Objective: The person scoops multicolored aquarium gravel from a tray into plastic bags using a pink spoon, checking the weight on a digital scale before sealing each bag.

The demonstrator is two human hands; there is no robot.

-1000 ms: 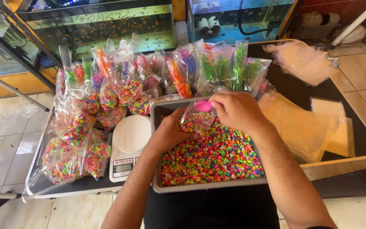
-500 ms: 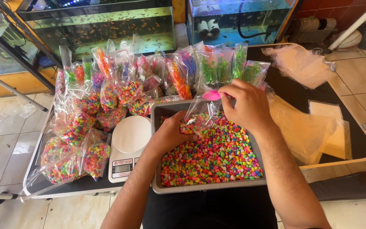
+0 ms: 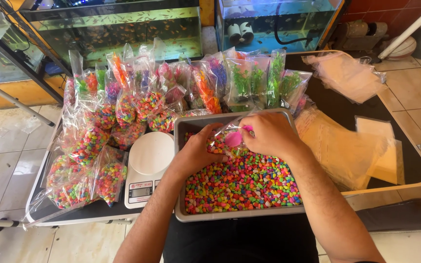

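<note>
The head view looks down on a black counter (image 3: pixel 347 109) with a pale rounded rim. Across its far and left parts stand many clear plastic bags filled with multicoloured gravel and small plastic plants (image 3: pixel 137 102), crowding right up to the far wall of a grey rectangular metal tray (image 3: pixel 242 215). Just left of the tray sits a white digital kitchen scale with a round platter (image 3: pixel 147 165). To the right lie stacks of empty clear plastic bags (image 3: pixel 347 146), and behind the counter stand glass fish tanks (image 3: pixel 123 27).

A small clear plastic bag partly filled with gravel (image 3: pixel 222 139) is held over the tray's far end. Its long axis runs roughly left to right, with the mouth towards the right. The left hand (image 3: pixel 198 151) is closed around the bag's lower part. The right hand (image 3: pixel 269 134) grips a small pink scoop (image 3: pixel 235 138) at the bag's mouth; the scoop is largely hidden by the fingers and the plastic.

The tray holds a deep layer of multicoloured aquarium gravel (image 3: pixel 244 182), covering most of its floor.
</note>
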